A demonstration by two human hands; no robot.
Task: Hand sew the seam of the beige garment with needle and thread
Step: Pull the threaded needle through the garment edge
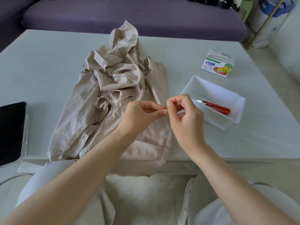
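A crumpled beige garment [116,88] lies across the middle of the pale table [48,67], its stitched hem hanging over the near edge. Both hands hover just above its right seam. My left hand [141,116] pinches a thin needle [164,117] between thumb and forefinger. My right hand [185,114] pinches a fine thread [165,100] right beside the needle's upper end, fingertips almost touching the left hand's. The thread is barely visible.
A white plastic tray [215,90] to the right holds red thread snips [217,108] and a second needle. A small fruit-printed carton [218,64] stands behind it. A dark tablet [11,132] lies at the left edge. A purple sofa [129,15] runs behind the table.
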